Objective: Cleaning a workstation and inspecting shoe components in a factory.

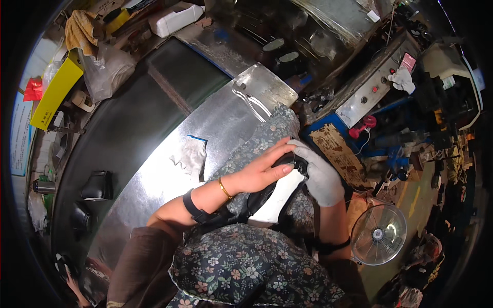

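Observation:
In front of my lap, both hands are on a black piece with a long white face point(280, 200). It resembles a shoe upper on a last, but its exact kind is unclear. My left hand point(259, 172), bare with a gold bracelet at the wrist, lies over its upper end, thumb pressed near the white face. My right hand point(322, 177), in a pale grey glove, wraps the far right side of that end; its fingertips are partly hidden. Metal pliers point(251, 102) rest on the shiny metal worktop point(177, 123), beyond my hands. A crumpled white glove point(190, 158) lies left of them.
Black shoe-like pieces point(97, 186) sit on the dark belt point(138, 110) at left. Another person's hand point(72, 281) shows at lower left. A round fan point(377, 234) stands at right, below a machine control panel point(367, 92). A white bottle point(176, 20) lies at the back.

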A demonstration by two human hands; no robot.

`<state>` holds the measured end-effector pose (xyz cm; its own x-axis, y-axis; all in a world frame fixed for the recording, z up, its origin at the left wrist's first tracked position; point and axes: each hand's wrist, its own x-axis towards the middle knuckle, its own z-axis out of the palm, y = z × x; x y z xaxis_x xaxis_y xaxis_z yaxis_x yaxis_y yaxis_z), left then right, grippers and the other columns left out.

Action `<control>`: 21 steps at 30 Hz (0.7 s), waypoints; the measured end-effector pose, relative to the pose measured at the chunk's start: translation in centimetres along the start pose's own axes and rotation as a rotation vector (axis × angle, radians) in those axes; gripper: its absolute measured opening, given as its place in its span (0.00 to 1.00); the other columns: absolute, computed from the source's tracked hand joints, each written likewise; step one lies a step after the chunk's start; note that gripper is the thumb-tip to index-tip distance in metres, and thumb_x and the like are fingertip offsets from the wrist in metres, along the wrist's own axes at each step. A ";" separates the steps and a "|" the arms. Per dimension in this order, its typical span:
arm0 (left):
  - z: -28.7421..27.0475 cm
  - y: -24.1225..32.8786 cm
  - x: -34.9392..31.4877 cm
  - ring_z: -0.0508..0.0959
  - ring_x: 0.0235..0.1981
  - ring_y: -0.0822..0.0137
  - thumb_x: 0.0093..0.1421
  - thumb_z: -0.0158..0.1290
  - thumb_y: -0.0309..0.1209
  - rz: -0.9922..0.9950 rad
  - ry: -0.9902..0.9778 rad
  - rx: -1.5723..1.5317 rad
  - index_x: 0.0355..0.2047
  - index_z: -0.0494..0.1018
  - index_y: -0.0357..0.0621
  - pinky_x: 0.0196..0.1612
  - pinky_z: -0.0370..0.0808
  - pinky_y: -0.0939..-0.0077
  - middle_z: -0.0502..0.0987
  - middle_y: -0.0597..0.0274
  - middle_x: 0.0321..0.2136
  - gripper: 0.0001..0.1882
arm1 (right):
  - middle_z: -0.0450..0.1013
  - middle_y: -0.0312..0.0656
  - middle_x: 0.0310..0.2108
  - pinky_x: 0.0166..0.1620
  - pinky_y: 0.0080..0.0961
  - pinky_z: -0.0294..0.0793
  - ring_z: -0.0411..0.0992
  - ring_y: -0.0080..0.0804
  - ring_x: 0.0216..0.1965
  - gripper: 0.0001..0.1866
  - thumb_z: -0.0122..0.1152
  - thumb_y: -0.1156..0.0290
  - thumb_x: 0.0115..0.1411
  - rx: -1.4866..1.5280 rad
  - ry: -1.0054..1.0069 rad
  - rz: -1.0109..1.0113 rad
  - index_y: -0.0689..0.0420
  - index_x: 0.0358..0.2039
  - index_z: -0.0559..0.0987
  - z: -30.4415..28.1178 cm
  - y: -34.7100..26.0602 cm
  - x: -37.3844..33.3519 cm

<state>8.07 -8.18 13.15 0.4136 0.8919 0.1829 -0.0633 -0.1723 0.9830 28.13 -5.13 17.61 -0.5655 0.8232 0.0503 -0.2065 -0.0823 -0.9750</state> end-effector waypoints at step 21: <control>-16.3 10.9 -10.0 0.79 0.41 0.70 0.58 0.65 0.35 -0.956 0.254 -0.145 0.53 0.72 0.35 0.47 0.77 0.75 0.80 0.61 0.42 0.26 | 0.80 0.47 0.42 0.50 0.28 0.77 0.79 0.37 0.44 0.11 0.64 0.77 0.57 -0.458 0.033 -0.253 0.63 0.41 0.82 5.9 4.4 3.3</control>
<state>-11.56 -12.17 22.26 0.1432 0.6952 -0.7044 0.0770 0.7018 0.7082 20.63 -6.06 14.80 -0.5163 0.8034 0.2966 0.0409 0.3691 -0.9285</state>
